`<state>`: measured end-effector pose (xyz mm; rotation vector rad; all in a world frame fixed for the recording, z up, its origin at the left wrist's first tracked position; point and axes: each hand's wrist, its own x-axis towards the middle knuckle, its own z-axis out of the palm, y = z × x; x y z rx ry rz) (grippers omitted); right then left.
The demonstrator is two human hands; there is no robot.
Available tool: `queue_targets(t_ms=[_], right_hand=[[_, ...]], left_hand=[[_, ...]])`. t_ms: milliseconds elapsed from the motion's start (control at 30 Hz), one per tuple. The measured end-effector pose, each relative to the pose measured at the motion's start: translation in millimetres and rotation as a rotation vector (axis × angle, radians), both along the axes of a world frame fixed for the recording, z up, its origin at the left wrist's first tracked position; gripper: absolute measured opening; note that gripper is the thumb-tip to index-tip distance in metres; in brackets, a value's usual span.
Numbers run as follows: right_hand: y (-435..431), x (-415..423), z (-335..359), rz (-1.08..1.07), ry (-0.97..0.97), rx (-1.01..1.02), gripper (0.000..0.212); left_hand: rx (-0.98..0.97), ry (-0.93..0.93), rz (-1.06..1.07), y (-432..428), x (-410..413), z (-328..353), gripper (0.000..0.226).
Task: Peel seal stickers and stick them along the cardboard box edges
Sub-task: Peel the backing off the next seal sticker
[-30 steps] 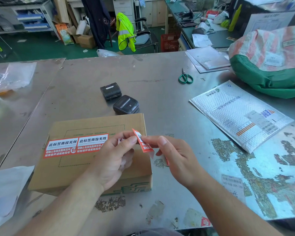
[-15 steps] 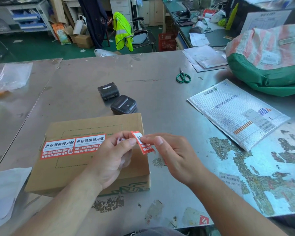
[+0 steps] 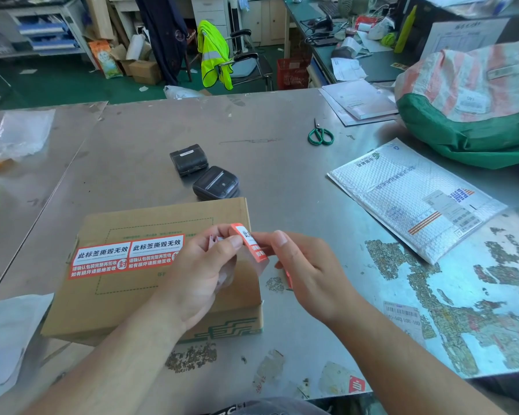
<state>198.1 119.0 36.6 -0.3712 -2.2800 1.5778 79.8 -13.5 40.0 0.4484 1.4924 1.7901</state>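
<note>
Since a second ago, your red-and-white seal sticker (image 3: pixel 250 244) has curled lower between your fingertips. Left hand (image 3: pixel 201 274) and right hand (image 3: pixel 309 271) both pinch it over the brown cardboard box (image 3: pixel 150 301) by its right edge (two applied stickers (image 3: pixel 126 256) already on top), so the peel looks unfinished.

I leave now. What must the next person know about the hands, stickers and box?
Left hand: pinches one end of the seal sticker.
Right hand: pinches its other end; it is curled, above the right part of the cardboard box.
The box lies flat on the metal table.
Done: two stuck stickers side by side on the box top, reaching its left edge.
Left: peel the held one fully, stick it.
</note>
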Motion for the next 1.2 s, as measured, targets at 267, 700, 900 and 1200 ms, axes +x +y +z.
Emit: queue_targets(t_ms=[267, 700, 900, 1200], right_hand=[[1.2, 0.1, -10.7, -0.010, 0.006, -0.001, 0.090], [2.6, 2.7, -11.5, -0.054, 0.025, 0.096, 0.077], [3.2, 2.7, -4.4, -0.045, 0.060, 0.124, 0.075], [5.2, -1.1, -2.4, -0.016, -0.002, -0.424, 0.064]], left_hand=[[-0.022, 0.032, 0.002, 11.3, 15.5, 3.1, 0.004], [-0.180, 0.135, 0.016, 16.6, 14.0, -4.1, 0.009], [-0.154, -0.152, 0.001, 18.9, 14.1, 1.8, 0.016], [-0.213, 0.277, 0.059, 19.7, 21.4, 11.5, 0.016]])
